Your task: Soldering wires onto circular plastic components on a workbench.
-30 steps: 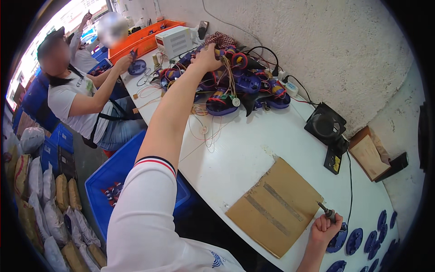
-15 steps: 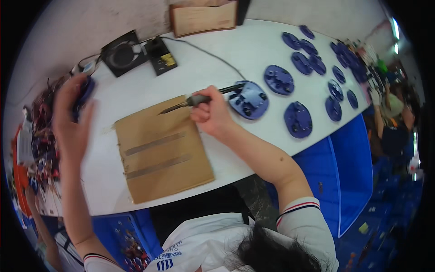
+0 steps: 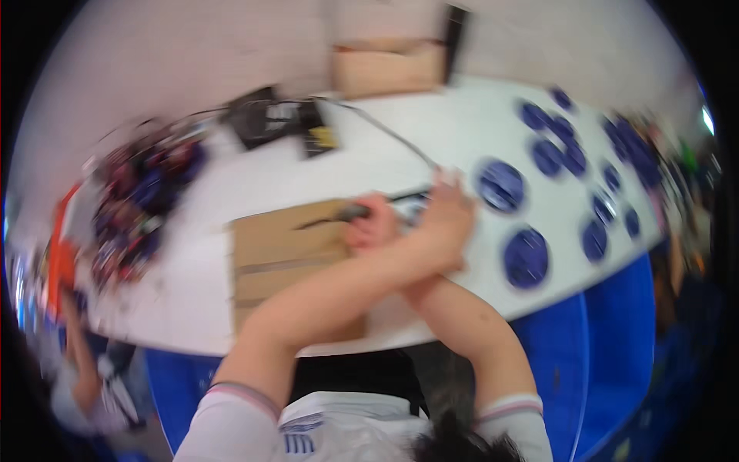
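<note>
My right hand (image 3: pixel 373 221) is closed around a soldering iron (image 3: pixel 352 213), its tip over a brown cardboard sheet (image 3: pixel 289 215) on the white table. My left arm crosses over my right forearm. My left hand (image 3: pixel 448 217) is beside the right one, over the spot of a purple rounded panel that is mostly covered. Motion blurs the left fingers, so their grip is unclear. Two more purple rounded panels, an upper one (image 3: pixel 500 185) and a lower one (image 3: pixel 526 258), lie to the right of my left hand.
At the left is a heap of wired parts (image 3: pixel 142 200) beside an orange bin (image 3: pixel 63 250). Black devices (image 3: pixel 262 119) and a stand with a yellow pad (image 3: pixel 317 132) sit at the back. Several purple panels (image 3: pixel 548 157) lie at right. Blue bins (image 3: pixel 616 339) stand below the edge.
My left hand has swung from the heap at the left across my right forearm to the panel. The right hand keeps holding the iron. The whole view has shifted and blurred.
</note>
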The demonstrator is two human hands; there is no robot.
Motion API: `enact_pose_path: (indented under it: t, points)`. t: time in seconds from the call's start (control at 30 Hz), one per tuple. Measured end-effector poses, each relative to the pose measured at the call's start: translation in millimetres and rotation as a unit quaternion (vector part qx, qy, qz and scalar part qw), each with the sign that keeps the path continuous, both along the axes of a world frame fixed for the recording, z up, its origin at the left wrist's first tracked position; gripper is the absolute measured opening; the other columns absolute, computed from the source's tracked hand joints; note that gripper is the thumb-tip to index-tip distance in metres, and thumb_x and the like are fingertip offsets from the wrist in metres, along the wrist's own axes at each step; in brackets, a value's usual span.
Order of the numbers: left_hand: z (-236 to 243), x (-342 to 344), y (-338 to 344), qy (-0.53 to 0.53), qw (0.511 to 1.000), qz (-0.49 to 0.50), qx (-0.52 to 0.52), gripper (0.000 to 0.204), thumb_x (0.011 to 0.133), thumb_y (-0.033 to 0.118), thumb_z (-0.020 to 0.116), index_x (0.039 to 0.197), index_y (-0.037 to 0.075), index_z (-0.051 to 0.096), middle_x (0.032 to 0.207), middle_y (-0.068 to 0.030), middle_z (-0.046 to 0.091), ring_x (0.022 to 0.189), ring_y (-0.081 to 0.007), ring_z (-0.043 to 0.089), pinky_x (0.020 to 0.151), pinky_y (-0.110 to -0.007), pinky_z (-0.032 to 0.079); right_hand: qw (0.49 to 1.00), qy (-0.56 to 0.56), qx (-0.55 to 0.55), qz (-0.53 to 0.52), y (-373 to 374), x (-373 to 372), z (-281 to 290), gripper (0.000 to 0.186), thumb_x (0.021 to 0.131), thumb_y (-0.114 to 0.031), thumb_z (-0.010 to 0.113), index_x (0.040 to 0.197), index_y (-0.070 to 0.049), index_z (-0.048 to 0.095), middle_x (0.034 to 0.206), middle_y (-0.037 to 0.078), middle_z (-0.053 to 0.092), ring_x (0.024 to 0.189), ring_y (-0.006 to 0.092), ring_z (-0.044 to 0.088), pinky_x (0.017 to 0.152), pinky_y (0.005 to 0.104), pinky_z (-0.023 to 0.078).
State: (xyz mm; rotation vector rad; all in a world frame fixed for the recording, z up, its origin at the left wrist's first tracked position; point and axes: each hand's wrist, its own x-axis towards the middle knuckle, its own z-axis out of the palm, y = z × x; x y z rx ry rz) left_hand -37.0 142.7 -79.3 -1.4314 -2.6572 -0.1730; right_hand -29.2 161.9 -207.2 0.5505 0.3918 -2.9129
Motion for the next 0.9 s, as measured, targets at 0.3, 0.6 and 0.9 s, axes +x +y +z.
enact_pose_path:
  t: [0.3, 0.6, 0.9]
  points:
    - [-20, -34, 47, -0.121, 0.984, -0.107, -0.08, 0.046, 0.044, 0.03, 0.084, 0.087, 0.019, 0.072, 0.092, -0.0092, 0.065, 0.093, -0.0285, 0.053, 0.099, -0.068, 0.012, 0.976, 0.021, 0.125, 0.176, 3, -44, 37, 0.018, 0.08, -0.025, 0.052, 0.072, -0.01, 0.057, 0.041, -0.005, 0.032, 0.032, 0.0087, 0.024, 0.033, 0.0231, 0.021]
    - [11, 14, 27, -0.022, 0.996, -0.085, 0.035, 0.07, 0.054, 0.049, 0.075, 0.113, 0.017, 0.055, 0.112, -0.0137, 0.051, 0.097, -0.0344, 0.05, 0.091, -0.061, 0.028, 0.977, 0.063, 0.175, 0.108, -25, -28, 68, 0.016, 0.079, -0.022, 0.052, 0.078, -0.007, 0.058, 0.043, -0.005, 0.031, 0.032, 0.0058, 0.021, 0.032, 0.0199, 0.015]
    - [20, 53, -100, 0.026, 0.897, 0.064, 0.436, 0.056, 0.047, 0.044, 0.076, 0.093, 0.016, 0.061, 0.097, -0.0134, 0.051, 0.089, -0.0335, 0.044, 0.09, -0.056, 0.024, 0.983, 0.144, 0.005, -0.117, -94, 2, 115, 0.013, 0.083, -0.02, 0.048, 0.075, -0.01, 0.049, 0.042, -0.007, 0.028, 0.031, 0.0049, 0.019, 0.031, 0.0192, 0.013]
